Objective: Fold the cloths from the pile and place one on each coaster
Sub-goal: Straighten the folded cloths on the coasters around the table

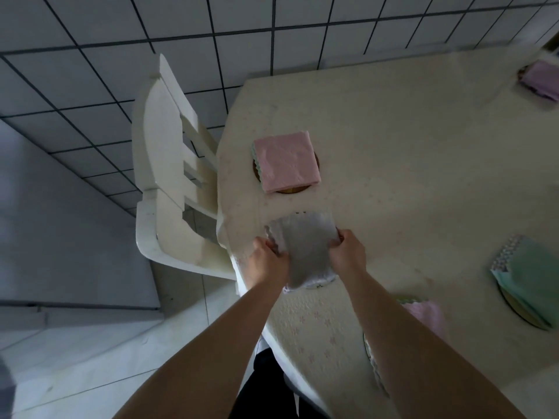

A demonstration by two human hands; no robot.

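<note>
A folded grey cloth lies near the table's left edge, over a coaster whose pale rim shows at its near side. My left hand grips its left side and my right hand grips its right side. Beyond it, a folded pink cloth rests on a brown coaster. At the right, a green cloth lies on another coaster. A lilac cloth covers a coaster at the far right corner. A pink cloth shows partly behind my right forearm.
The table wears a cream flowered tablecloth. A white plastic chair stands tucked against its left side. Tiled wall runs behind. Pale floor lies at the lower left.
</note>
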